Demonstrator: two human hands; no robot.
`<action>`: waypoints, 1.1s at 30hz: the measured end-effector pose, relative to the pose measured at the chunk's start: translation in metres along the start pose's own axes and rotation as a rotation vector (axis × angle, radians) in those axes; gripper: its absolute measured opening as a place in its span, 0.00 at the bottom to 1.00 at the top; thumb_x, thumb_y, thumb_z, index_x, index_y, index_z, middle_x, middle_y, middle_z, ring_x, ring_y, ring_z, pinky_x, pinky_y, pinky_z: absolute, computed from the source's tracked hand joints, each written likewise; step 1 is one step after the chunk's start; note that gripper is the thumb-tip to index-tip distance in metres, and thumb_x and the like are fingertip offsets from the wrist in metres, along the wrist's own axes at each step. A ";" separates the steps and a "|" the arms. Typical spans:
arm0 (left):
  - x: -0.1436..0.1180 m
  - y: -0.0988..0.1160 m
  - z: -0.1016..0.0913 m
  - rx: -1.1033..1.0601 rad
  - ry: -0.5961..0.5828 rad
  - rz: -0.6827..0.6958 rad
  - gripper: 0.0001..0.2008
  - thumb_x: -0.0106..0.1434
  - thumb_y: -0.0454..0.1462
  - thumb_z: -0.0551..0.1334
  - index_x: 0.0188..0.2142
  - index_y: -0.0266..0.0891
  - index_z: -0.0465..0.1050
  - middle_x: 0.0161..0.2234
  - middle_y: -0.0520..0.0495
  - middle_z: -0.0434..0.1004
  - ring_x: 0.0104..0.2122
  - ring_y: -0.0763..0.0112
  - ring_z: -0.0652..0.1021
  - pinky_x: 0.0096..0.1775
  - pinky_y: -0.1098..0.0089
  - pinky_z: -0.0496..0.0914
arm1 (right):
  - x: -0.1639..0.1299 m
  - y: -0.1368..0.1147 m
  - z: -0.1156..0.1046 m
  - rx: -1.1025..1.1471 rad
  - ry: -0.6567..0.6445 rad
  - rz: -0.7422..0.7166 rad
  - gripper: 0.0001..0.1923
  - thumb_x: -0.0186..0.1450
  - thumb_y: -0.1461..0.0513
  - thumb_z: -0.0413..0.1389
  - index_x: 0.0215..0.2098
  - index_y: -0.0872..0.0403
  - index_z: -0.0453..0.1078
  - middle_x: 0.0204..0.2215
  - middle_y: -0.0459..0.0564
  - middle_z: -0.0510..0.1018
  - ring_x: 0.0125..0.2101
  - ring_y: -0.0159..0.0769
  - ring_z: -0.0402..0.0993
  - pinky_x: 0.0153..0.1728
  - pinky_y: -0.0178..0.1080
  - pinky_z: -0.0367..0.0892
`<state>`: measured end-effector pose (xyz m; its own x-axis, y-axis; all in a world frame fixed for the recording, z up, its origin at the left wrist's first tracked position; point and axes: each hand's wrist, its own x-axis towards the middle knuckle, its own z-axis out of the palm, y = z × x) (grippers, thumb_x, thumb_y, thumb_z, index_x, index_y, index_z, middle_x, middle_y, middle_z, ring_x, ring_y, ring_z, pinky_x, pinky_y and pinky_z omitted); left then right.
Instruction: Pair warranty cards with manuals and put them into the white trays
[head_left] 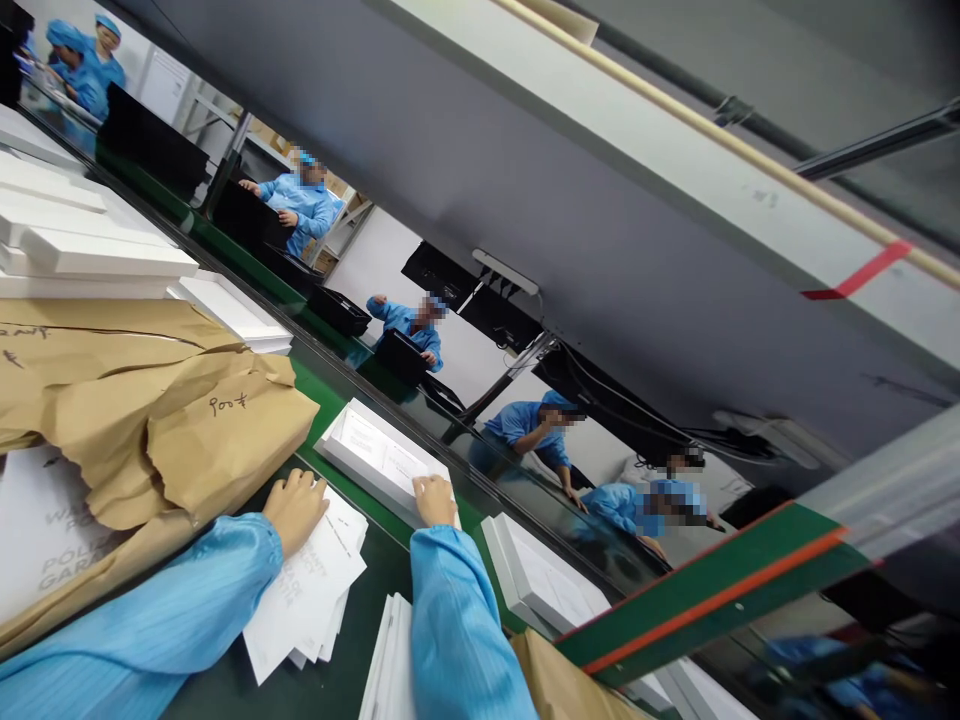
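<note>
My left hand (295, 507) rests palm down on a fanned stack of white printed leaflets (309, 598) on the dark bench top. My right hand (434, 499) touches the near corner of an open white box (375, 452) that lies on the green conveyor belt (319, 385). A paper sheet lies inside that box. Both my arms wear blue sleeves. A torn brown paper wrapper (161, 420) marked in pen lies just left of my left hand.
Stacks of white box lids (82, 245) stand at the far left. A second open white box (544, 580) follows on the belt at the right. More white leaflets (388, 660) lie near my right elbow. Several people in blue coats work across the belt.
</note>
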<state>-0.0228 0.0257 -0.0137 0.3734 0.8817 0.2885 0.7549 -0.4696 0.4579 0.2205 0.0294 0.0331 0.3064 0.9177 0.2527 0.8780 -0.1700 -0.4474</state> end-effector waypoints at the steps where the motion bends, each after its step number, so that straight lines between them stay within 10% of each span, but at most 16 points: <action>1: 0.000 0.000 -0.001 -0.002 -0.008 -0.003 0.14 0.57 0.38 0.45 0.37 0.37 0.65 0.37 0.41 0.66 0.41 0.59 0.62 0.34 0.63 0.58 | 0.000 -0.006 0.002 -0.018 -0.051 -0.029 0.13 0.59 0.58 0.44 0.36 0.55 0.66 0.45 0.48 0.62 0.49 0.41 0.49 0.47 0.48 0.45; 6: -0.001 -0.001 -0.002 -0.020 -0.005 -0.010 0.14 0.56 0.38 0.45 0.36 0.38 0.65 0.37 0.42 0.66 0.40 0.61 0.63 0.34 0.64 0.58 | 0.001 -0.028 0.010 -0.132 -0.247 -0.002 0.18 0.59 0.52 0.39 0.38 0.46 0.66 0.43 0.45 0.67 0.46 0.40 0.57 0.46 0.50 0.46; 13: 0.005 -0.011 -0.001 -0.187 -0.015 -0.005 0.07 0.54 0.37 0.50 0.31 0.43 0.65 0.35 0.49 0.67 0.40 0.66 0.64 0.36 0.67 0.58 | -0.012 -0.025 -0.009 -0.124 -0.166 0.051 0.17 0.57 0.54 0.42 0.37 0.51 0.66 0.40 0.51 0.69 0.44 0.43 0.61 0.44 0.49 0.51; 20: 0.009 -0.010 -0.013 -0.382 0.028 -0.033 0.05 0.53 0.35 0.51 0.29 0.44 0.65 0.36 0.52 0.66 0.42 0.66 0.62 0.38 0.66 0.56 | -0.104 -0.042 -0.005 0.163 -0.067 -0.105 0.19 0.57 0.53 0.42 0.41 0.55 0.60 0.40 0.53 0.67 0.42 0.37 0.62 0.42 0.38 0.57; 29: 0.010 0.015 -0.024 -1.016 0.112 -0.052 0.04 0.51 0.36 0.53 0.28 0.39 0.62 0.16 0.58 0.57 0.18 0.79 0.62 0.22 0.77 0.57 | -0.198 -0.074 0.035 0.991 -0.185 0.114 0.19 0.58 0.53 0.46 0.46 0.50 0.55 0.34 0.50 0.70 0.35 0.39 0.66 0.29 0.40 0.65; 33: -0.002 0.022 -0.014 -1.423 -0.262 -0.031 0.14 0.50 0.41 0.55 0.36 0.38 0.60 0.20 0.56 0.65 0.20 0.76 0.68 0.24 0.74 0.62 | -0.202 -0.064 0.025 0.719 -0.049 0.049 0.15 0.60 0.56 0.44 0.43 0.53 0.60 0.38 0.49 0.68 0.37 0.38 0.65 0.34 0.42 0.64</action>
<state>-0.0146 0.0133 0.0075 0.5715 0.8017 0.1753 -0.3430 0.0393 0.9385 0.0934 -0.1364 -0.0107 0.3076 0.9330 0.1867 0.3995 0.0515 -0.9153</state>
